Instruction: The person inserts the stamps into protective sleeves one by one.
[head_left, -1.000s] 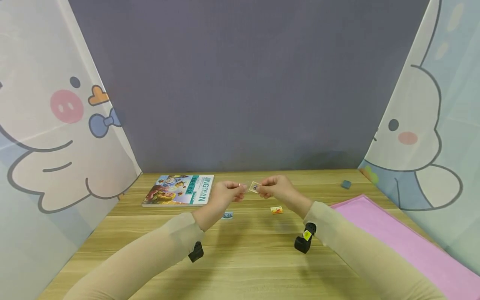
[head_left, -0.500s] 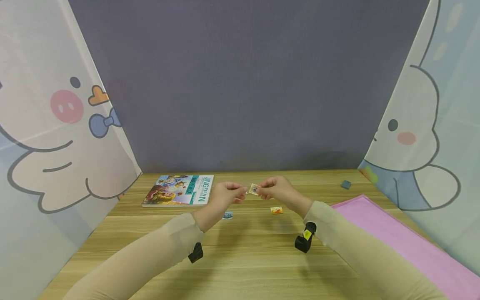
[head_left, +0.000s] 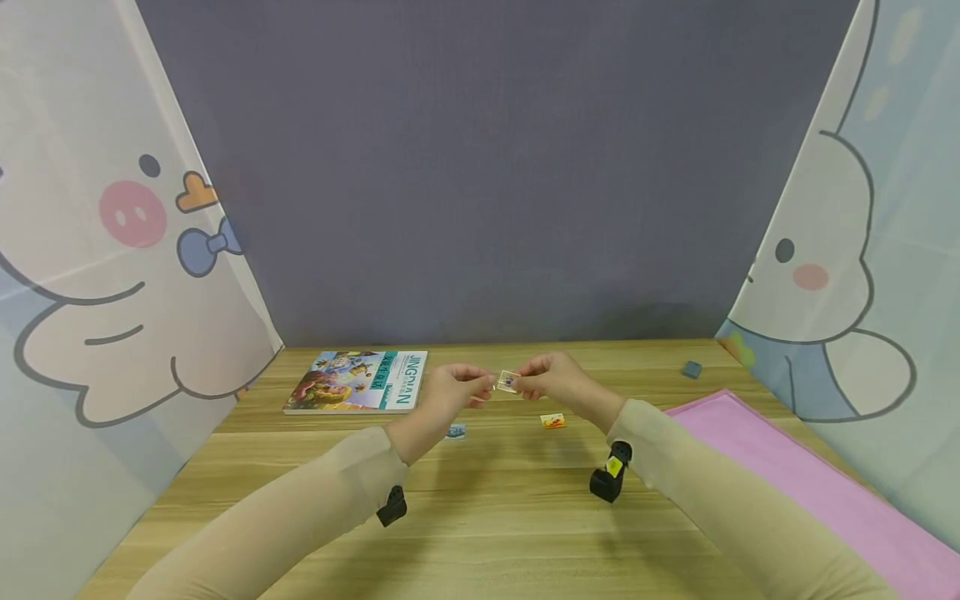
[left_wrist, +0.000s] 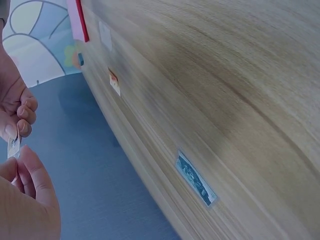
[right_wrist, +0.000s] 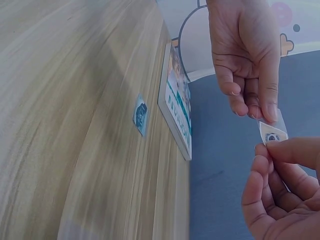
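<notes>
Over the far part of the table my two hands meet, fingertips close together. My right hand [head_left: 561,385] pinches a small pale stamp-like card [head_left: 507,382] with a dark round print. My left hand [head_left: 454,390] pinches a clear plastic sleeve [right_wrist: 280,119] by its edge. In the right wrist view the card's edge overlaps the sleeve; how far it lies inside, I cannot tell. A blue stamp-like card [head_left: 456,432] lies on the table below my left hand. An orange and yellow card [head_left: 553,421] lies below my right hand.
A picture book [head_left: 356,382] lies at the back left of the wooden table [head_left: 480,533]. To the right is a pink mat [head_left: 795,483], with a small grey-blue block [head_left: 692,368] behind it. A faint clear piece [left_wrist: 105,35] lies near the orange card. Fabric walls surround the table.
The pale card between my hands has turned slightly and now sits more level, closer to the left fingertips. Both hands have stayed almost in place; the cards on the table have not moved.
</notes>
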